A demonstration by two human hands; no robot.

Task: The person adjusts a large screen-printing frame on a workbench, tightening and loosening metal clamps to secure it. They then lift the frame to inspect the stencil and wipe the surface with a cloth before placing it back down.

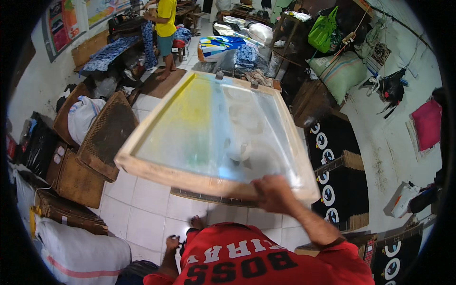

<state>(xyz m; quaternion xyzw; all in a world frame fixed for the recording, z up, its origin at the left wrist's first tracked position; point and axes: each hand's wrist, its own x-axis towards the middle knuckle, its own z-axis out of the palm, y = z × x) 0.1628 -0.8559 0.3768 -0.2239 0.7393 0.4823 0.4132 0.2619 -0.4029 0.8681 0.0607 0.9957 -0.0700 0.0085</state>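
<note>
1. Pale wood makes the rim (185,182) of the screen (213,142), which sits at the centre of view in front of the person, tilted, its near edge towards the chest. Hours below run from its middle, twelve being the far side.
2. The mesh (183,118), stained yellow near eleven, looks thin and taut; I judge it easily dented or torn, so no fingers should press there.
3. The rim should be stiff and moderately light, its bare wood giving fair grip. Two dark clips (219,75) at twelve and one look like hinges, so the near edge probably lifts easiest.
4. At five, the right hand (274,194) is closed over the near rim. A hold nearer six would, I think, twist the screen less.
5. At seven, the left hand (173,243) hangs low, loosely curled, clear of the rim; I cannot tell whether it holds anything.
6. Under the near rim, at six, shows a dark board edge (209,196).
7. Farther out: black panels (354,190) with white rings at four, a white sack (83,251) at eight, a woven board (108,137) at nine, a yellow-shirted person (166,19) at eleven.
</note>
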